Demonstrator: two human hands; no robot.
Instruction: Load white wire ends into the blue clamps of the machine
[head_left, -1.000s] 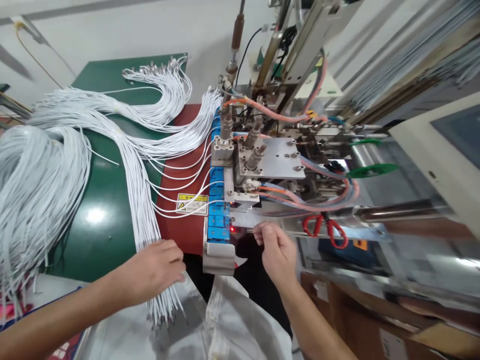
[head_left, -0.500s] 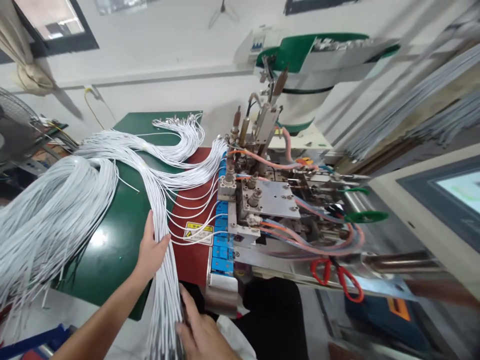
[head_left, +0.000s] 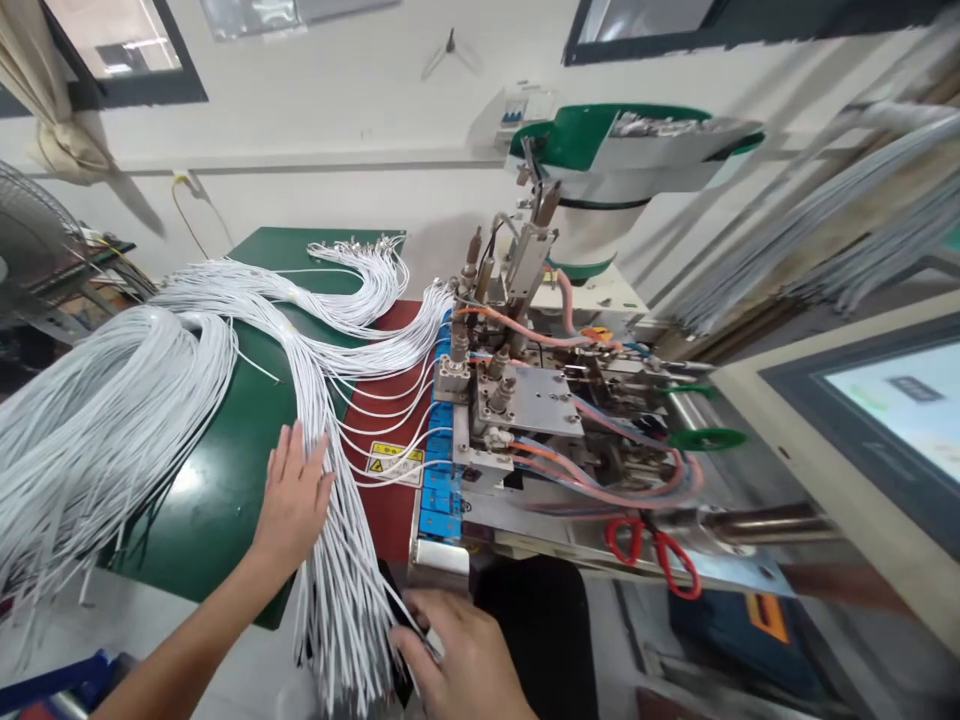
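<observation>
A thick bundle of thin white wires (head_left: 330, 480) runs down the green table (head_left: 217, 500) and hangs over its front edge. My left hand (head_left: 294, 497) lies flat on the bundle with its fingers stretched out. My right hand (head_left: 465, 655) is low at the front, fingers curled round the loose lower ends of the wires near the machine's blue clamp strip (head_left: 439, 490). A few single wires curve from the bundle across the red mat (head_left: 386, 520) into that strip.
The wire-processing machine (head_left: 540, 410) with orange hoses fills the middle. Red-handled scissors (head_left: 652, 550) lie on its front rail. A large second heap of white wires (head_left: 90, 420) covers the left. A green feeder bowl (head_left: 622, 150) stands behind, a screen (head_left: 892, 400) at right.
The view has lifted from the table toward the wall. My left hand slid up the bundle and flattened on it. My right hand left the machine front and came down to the wire ends.
</observation>
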